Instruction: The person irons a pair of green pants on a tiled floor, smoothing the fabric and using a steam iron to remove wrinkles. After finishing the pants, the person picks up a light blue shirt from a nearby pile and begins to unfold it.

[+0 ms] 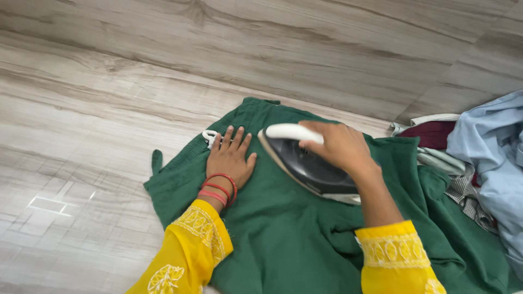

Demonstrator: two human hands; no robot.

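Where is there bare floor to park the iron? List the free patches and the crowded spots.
Free: the wood-look floor left of the green garment, and the strip beyond its far edge. Crowded: the right side, where a light blue shirt, a maroon cloth and striped fabric are piled. The left hand presses the garment; the right hand grips the iron.
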